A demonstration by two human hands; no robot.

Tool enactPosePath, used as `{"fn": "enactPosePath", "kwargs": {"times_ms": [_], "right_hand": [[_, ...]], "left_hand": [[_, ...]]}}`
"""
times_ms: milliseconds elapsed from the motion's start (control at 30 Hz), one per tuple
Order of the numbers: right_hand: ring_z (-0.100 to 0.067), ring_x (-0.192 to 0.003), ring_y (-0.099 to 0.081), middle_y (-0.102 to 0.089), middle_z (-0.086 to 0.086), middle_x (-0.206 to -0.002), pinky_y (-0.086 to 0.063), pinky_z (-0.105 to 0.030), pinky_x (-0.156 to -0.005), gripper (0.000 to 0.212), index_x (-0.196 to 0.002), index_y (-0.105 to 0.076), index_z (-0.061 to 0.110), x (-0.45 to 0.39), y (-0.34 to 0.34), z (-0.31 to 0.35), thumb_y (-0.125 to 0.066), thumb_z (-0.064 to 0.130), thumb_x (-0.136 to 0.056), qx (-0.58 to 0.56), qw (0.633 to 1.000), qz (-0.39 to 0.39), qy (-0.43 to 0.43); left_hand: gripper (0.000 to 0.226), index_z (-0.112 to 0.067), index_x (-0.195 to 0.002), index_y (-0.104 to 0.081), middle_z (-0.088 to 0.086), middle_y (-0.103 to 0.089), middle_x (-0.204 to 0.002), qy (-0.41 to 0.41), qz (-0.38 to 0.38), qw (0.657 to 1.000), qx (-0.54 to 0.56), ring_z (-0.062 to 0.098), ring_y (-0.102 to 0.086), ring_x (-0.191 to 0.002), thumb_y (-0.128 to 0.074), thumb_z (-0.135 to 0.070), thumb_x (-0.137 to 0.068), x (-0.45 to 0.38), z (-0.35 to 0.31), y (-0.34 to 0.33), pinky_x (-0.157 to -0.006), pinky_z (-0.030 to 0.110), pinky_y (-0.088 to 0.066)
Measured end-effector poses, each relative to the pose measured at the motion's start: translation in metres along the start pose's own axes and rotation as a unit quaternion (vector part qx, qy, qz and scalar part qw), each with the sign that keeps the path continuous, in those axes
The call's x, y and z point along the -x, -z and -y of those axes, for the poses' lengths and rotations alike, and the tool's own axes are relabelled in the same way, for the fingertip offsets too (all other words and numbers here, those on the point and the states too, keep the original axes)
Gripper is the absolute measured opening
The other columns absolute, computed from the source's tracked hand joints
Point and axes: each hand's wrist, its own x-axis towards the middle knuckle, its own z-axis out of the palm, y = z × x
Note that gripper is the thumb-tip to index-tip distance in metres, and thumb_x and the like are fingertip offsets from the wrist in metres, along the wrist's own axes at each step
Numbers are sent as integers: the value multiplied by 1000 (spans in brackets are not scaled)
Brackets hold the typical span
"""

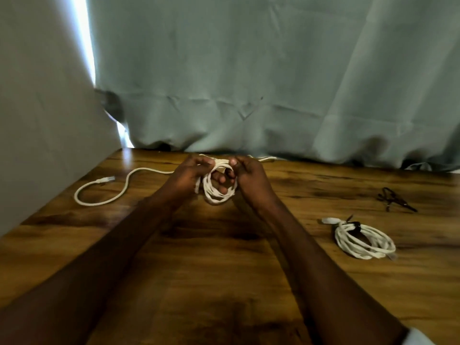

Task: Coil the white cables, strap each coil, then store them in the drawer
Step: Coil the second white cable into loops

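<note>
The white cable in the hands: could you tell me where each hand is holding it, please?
Both hands grip the half-wound coil at its top: left hand on the left side, right hand on the right.

One head-worn wide-angle view, looking forward and down, close over the desk [224,257], the curtain [249,70] right behind it.

Two white cables: one half-coiled cable [219,188] held above the wooden table [224,270], one strapped coil [364,241] lying on the table's right side. One pair of scissors [395,199] beyond that coil. Two hands.
</note>
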Motion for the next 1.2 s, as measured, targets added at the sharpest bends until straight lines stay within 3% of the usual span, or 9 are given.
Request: {"fn": "enactPosePath", "kwargs": {"times_ms": [67, 133, 267, 367, 533, 667, 800, 967, 1200], "right_hand": [[-9, -64, -56, -57, -5, -74, -49, -23, -62, 17, -101, -61, 5, 0, 8, 5, -46, -1, -106, -38, 999, -5, 6], [0, -58, -56, -56, -7, -76, -47, -16, -58, 12, -106, -58, 3, -1, 18, 7, -47, -2, -105, -51, 998, -17, 11], [-14, -57, -53, -54, -10, -72, -46, -23, -53, 10, -99, -56, 8, -9, 34, 6, -49, 0, -102, -56, 997, -59, 5], [-8, -57, -52, -54, -4, -73, -44, -20, -51, 12, -101, -54, 7, -12, 47, 5, -46, -3, -102, -37, 992, -116, 18], [-10, -70, -55, -60, 1, -80, -43, -29, -66, 14, -89, -55, 18, -14, 55, -4, -47, 13, -79, 9, 985, -172, 29], [-22, -74, -63, -66, 3, -79, -52, -45, -69, 20, -86, -58, 25, -13, 52, -15, -49, 7, -91, 79, 982, -170, 13], [-26, -71, -66, -67, -2, -79, -52, -35, -59, 20, -91, -61, 22, -13, 49, -10, -47, 9, -86, 113, 977, -177, -27], [-23, -103, -63, -66, 2, -105, -50, -39, -87, 26, -100, -66, 21, 7, 59, 9, -57, 3, -83, 240, 923, -302, 14], [-7, -87, -68, -73, 10, -94, -51, -19, -74, 25, -96, -72, 24, 31, 151, 63, -61, 4, -84, 226, 887, -400, 50]], "left_hand": [[15, 0, -97, -65, 18, -66, -74, 18, 15, 998, 56, 22, -68, -55, -53, -9, -100, -4, -6, -3, -53, 30, -57], [31, -6, -81, -68, 11, -67, -68, 30, 40, 996, 78, 19, -67, -53, -48, -12, -103, -8, -10, -10, -54, 30, -59], [20, -5, -93, -58, 14, -69, -73, 23, 48, 997, 64, 22, -68, -59, -56, -23, -101, -26, -8, -30, -60, 36, -58], [26, -5, -91, -55, 7, -49, -61, 12, 68, 995, 71, 16, -49, -43, -59, -29, -100, -38, -2, -57, -55, 33, -46], [21, -18, -88, -43, -4, -36, -51, -5, -45, 991, 128, 6, -27, -34, -58, -18, -102, -49, 33, -91, -43, 20, -30], [23, -21, -85, -43, -5, -36, -49, 13, -88, 980, 179, 5, -29, -33, -57, -17, -102, -42, 48, -90, -37, 15, -28], [16, -18, -90, -47, -6, -42, -45, 4, -126, 981, 150, 3, -37, -31, -56, -16, -104, -35, 42, -99, -35, 14, -31], [21, -18, -84, -49, -7, -44, -48, -8, -111, 990, 82, 4, -36, -37, -60, -16, -102, -32, 48, -117, -39, 16, -30], [17, -20, -87, -54, -4, -56, -62, -34, -39, 997, 55, 8, -51, -50, -65, -21, -100, -8, 60, -171, -45, 22, -40]]}}
